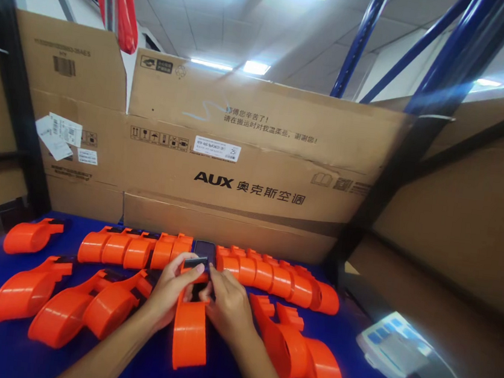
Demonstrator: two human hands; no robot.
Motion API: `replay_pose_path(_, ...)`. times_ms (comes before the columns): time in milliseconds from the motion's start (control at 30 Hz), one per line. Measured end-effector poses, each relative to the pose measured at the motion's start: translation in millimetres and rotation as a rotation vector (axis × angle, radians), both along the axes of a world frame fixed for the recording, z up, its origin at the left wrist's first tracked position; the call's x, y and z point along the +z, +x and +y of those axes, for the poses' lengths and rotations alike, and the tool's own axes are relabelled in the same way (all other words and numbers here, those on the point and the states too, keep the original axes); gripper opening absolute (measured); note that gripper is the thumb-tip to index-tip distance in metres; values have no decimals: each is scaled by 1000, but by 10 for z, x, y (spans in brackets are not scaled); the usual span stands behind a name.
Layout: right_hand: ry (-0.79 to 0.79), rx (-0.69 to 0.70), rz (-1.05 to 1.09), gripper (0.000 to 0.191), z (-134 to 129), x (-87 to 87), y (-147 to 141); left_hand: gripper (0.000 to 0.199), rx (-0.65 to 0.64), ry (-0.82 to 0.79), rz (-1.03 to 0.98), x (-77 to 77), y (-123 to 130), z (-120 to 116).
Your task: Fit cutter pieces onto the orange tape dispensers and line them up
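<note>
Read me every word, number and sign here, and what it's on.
"AUX 奥克斯空调": cardboard, large print.
"师傅您辛苦了!": cardboard, above.
"请在搬运时对我温柔些,谢谢您!": cardboard, beneath that.
"KFR-46G…", "25": white label; remaining print too small.
Handling icons, recycling mark: cardboard.
Left stickers, other cardboard print, white device: too small or blurred.
Held orange part: none visible.

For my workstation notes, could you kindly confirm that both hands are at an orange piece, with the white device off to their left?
Not quite: the head view shows the white device off to their right, not their left. The left hand and right hand are indeed both at an orange piece.
</note>
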State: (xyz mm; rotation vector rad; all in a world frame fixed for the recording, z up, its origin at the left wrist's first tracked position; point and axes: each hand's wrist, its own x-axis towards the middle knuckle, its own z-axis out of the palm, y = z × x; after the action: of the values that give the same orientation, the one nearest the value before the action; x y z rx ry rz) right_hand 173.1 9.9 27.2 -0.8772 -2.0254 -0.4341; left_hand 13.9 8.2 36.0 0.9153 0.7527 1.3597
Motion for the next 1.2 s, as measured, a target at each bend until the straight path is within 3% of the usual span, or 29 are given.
replay_pose_path(267, -110, 108, 23, 35, -21, 142, 128, 44, 36, 109, 118, -3, -49, 33)
replay_pose_path(433, -135, 95, 125, 23, -11, 121, 145, 43, 40, 157, 223, -61, -8, 29)
replay_pose_path(733, -122, 99, 122, 17, -50, 108, 64, 38, -23, 171, 203, -123, -24, 56)
replay_pose_path(867, -229, 117, 262, 15, -57, 162, 125, 39, -33, 143, 177, -107, -52, 59)
replay_pose_path(1000, -379, -53, 413, 22, 2, 245, 271, 43, -18, 134, 183, -76, -85, 72)
replay_pose_path(1100, -498, -180, 377, 23, 70, 293, 354, 44, -12, 129, 166, -74, -87, 79)
replay_pose_path(1200, -566, -208, 314, 19, 97, 311, 389, 45, -6, 109, 166, -81, -73, 74)
